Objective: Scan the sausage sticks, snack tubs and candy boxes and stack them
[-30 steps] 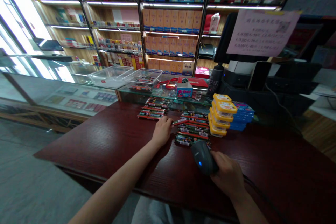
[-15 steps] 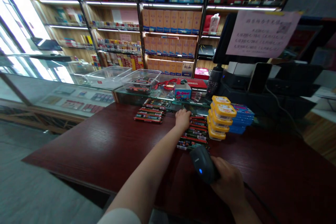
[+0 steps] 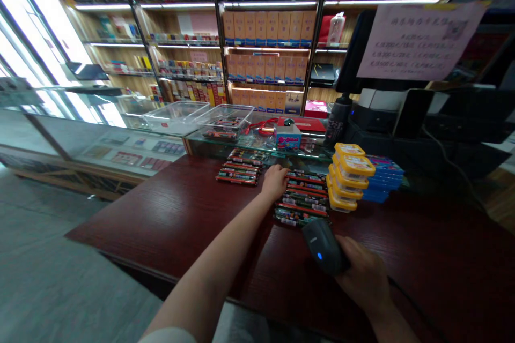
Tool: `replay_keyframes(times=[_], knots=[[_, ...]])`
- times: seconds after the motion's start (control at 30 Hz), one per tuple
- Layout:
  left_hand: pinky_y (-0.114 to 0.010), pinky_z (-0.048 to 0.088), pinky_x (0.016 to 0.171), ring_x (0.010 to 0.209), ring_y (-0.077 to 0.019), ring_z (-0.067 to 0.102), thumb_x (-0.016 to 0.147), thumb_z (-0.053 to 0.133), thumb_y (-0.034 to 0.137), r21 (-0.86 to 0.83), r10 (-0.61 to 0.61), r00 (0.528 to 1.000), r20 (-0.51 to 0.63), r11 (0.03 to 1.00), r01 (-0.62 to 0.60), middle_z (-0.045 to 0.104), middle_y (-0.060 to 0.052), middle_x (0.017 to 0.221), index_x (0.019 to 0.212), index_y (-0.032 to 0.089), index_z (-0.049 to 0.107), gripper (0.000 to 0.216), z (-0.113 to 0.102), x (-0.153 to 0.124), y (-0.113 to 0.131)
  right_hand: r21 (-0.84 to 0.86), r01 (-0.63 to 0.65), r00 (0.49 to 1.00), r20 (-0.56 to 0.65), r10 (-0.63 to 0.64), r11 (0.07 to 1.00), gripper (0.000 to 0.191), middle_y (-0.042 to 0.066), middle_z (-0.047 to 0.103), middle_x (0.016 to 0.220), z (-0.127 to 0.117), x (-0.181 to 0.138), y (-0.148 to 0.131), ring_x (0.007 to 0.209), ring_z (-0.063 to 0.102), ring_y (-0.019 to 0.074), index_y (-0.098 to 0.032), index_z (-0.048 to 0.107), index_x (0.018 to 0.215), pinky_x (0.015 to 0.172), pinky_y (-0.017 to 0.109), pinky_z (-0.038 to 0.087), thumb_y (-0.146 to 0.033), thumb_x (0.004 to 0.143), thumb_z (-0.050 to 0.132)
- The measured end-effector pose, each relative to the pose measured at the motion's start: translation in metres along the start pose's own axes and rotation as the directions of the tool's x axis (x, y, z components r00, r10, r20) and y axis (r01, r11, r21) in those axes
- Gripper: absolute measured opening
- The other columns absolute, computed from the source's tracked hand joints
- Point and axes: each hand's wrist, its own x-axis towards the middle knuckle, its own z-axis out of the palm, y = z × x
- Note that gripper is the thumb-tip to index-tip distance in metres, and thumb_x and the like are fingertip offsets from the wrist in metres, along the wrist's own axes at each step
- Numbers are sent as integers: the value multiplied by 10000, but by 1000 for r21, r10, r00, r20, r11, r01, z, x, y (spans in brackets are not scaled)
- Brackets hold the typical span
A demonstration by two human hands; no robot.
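My right hand (image 3: 364,270) is wrapped around the handle of a dark barcode scanner (image 3: 325,249) with a lit blue light. The scanner's head is over the near end of a row of dark slim packets (image 3: 303,206) with red stripes. At the upper left edge of this row is my left hand (image 3: 276,182), its fingers curled; what they hold, if anything, is hidden. A smaller group of similar packets (image 3: 239,171) lies further left on the brown counter (image 3: 169,209).
Right of the row stand stacked yellow-lidded tubs (image 3: 350,177) and a pile of blue boxes (image 3: 382,179). Behind, a glass ledge holds clear plastic bins (image 3: 225,118) and a small colourful box (image 3: 287,138). A monitor (image 3: 356,48) bearing a pink notice stands at the right.
The view has shifted, so the counter's things appear further right. My left hand has moved slightly left relative to the row of packets. My right hand still holds the scanner.
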Motion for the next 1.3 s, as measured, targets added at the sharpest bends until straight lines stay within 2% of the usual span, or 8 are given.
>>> replay_keyframes(times=[0.17, 0.33, 0.43, 0.57, 0.77, 0.97, 1.07, 1.3], knots=[[-327, 404, 898, 1010, -211, 498, 808, 476, 128, 35, -75, 995, -67, 996, 78, 574, -77, 1015, 1074, 214, 638, 323, -30, -28, -48, -25, 46, 998, -42, -47, 999, 307, 66, 688, 890, -2, 0, 1, 748, 654, 197, -191, 533, 1019, 639, 287, 488, -170, 713, 549], [-338, 403, 892, 1011, -226, 517, 804, 443, 90, 118, -315, 936, -156, 935, 334, 598, -92, 1034, 962, 191, 637, 270, -59, -51, -94, -42, 50, 998, -36, -51, 998, 322, 64, 692, 886, 0, 0, 3, 744, 661, 198, -184, 540, 1022, 644, 295, 502, -160, 700, 535], [-336, 419, 840, 984, -230, 529, 789, 444, 76, 142, -449, 886, -118, 875, 463, 617, -84, 1024, 975, 200, 613, 280, -71, -61, -112, -42, 42, 999, -14, -43, 998, 316, 64, 693, 899, 1, 0, 4, 757, 661, 204, -191, 543, 1019, 644, 302, 499, -161, 703, 545], [-371, 406, 852, 1068, -263, 480, 762, 573, 191, 193, -456, 889, -22, 871, 452, 592, -60, 1137, 1042, 257, 607, 289, -79, -67, -122, -34, 26, 1000, 5, -26, 999, 297, 73, 696, 915, 1, 0, 3, 776, 661, 213, -186, 548, 1015, 650, 308, 492, -175, 718, 552], [-406, 357, 897, 1094, -282, 468, 785, 577, 224, 245, -412, 911, 5, 884, 398, 591, -90, 1154, 984, 231, 629, 206, -79, -68, -113, -23, 1, 1000, 31, 0, 1000, 298, 74, 692, 918, -1, 1, 0, 788, 655, 217, -188, 555, 1019, 647, 308, 482, -149, 724, 538], [-296, 428, 745, 856, -199, 599, 920, 383, 329, -140, -452, 890, 55, 879, 455, 661, -66, 935, 966, 203, 582, 240, -64, -76, -71, -18, 8, 1000, 18, -7, 1000, 299, 91, 693, 938, 0, -1, 1, 804, 654, 226, -173, 557, 1021, 675, 320, 487, -163, 723, 539], [-282, 445, 753, 845, -180, 611, 904, 422, 320, -318, -446, 895, 27, 845, 430, 663, -43, 915, 988, 201, 567, 205, -56, -84, -52, -6, 4, 998, 55, -4, 1000, 298, 86, 697, 946, 0, -1, -1, 821, 656, 222, -178, 565, 1018, 690, 316, 487, -159, 725, 520], [-320, 447, 886, 972, -178, 582, 759, 577, 128, -363, -372, 924, -88, 876, 318, 623, -32, 1020, 994, 207, 543, 250, -52, -102, -39, 72, -112, 980, 176, 97, 991, 335, 75, 709, 992, -2, 10, -22, 852, 667, 237, -201, 611, 1026, 715, 337, 500, -159, 708, 514]])
